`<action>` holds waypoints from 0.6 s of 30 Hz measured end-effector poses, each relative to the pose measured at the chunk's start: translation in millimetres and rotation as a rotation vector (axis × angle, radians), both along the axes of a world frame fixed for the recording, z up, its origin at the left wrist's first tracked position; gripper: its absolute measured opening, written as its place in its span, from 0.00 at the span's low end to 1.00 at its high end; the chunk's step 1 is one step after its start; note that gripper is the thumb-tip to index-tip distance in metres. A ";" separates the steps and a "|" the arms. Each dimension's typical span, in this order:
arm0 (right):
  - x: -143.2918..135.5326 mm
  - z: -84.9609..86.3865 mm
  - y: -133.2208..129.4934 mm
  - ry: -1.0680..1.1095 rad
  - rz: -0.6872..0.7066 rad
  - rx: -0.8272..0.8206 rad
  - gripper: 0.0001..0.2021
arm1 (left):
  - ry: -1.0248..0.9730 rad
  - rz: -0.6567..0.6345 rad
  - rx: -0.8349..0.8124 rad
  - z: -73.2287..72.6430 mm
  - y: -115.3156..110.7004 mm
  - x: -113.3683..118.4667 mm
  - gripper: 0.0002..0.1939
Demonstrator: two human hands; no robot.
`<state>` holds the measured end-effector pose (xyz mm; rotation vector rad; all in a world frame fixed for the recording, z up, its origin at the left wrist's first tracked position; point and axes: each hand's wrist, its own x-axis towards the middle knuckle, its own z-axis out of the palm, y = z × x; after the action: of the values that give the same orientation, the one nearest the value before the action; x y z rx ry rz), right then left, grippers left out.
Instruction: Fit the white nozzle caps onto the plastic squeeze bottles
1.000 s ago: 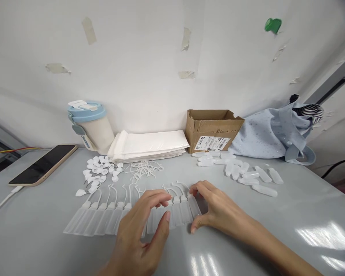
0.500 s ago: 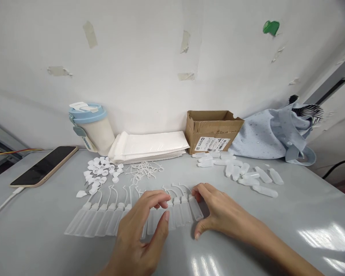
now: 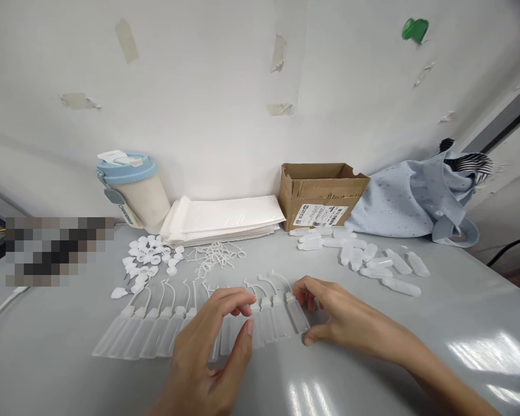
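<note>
Several translucent bottles (image 3: 149, 338) with white caps and thin curved tubes lie side by side in a row on the grey table. My left hand (image 3: 219, 341) hovers over the middle of the row, thumb and fingers apart, holding nothing, and hides some bottles. At the row's right end, my right hand (image 3: 329, 312) has its curled fingers and thumb beside the last bottle (image 3: 297, 314). The thumb is near that bottle's base and the fingertips near its cap; a gap remains between thumb and fingers.
Small white caps (image 3: 145, 254) and loose thin tubes (image 3: 216, 257) lie behind the row. Uncapped bottles (image 3: 377, 263) are scattered at the right. Along the wall stand a cup (image 3: 143, 196), white packets (image 3: 229, 214), a cardboard box (image 3: 316, 199) and a blue bag (image 3: 398, 199).
My right hand has shifted slightly right, its thumb now nearer the end bottle's base. That bottle lies a little farther from its neighbour. The view has moved slightly.
</note>
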<state>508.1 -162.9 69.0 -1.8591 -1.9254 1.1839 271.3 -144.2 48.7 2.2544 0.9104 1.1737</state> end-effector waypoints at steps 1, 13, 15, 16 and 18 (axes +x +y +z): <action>-0.7 -0.9 0.2 0.001 0.000 0.001 0.18 | 0.002 0.004 0.002 0.0 0.2 0.1 0.14; -5.2 -6.7 2.8 0.016 -0.010 0.033 0.22 | 0.006 0.007 -0.007 -0.7 0.5 0.2 0.14; -4.7 -7.2 2.9 0.018 -0.009 0.033 0.23 | 0.002 0.016 -0.008 -0.3 0.5 0.2 0.14; -4.6 -7.2 2.7 0.019 -0.009 0.031 0.23 | 0.004 0.017 -0.007 -0.1 0.6 0.2 0.14; -4.4 -6.6 2.0 0.022 -0.010 0.028 0.23 | 0.000 0.025 -0.002 0.3 1.0 0.1 0.14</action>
<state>503.8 -160.9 62.3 -1.8313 -1.9093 1.1635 271.4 -143.1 49.0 2.2480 0.9421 1.1831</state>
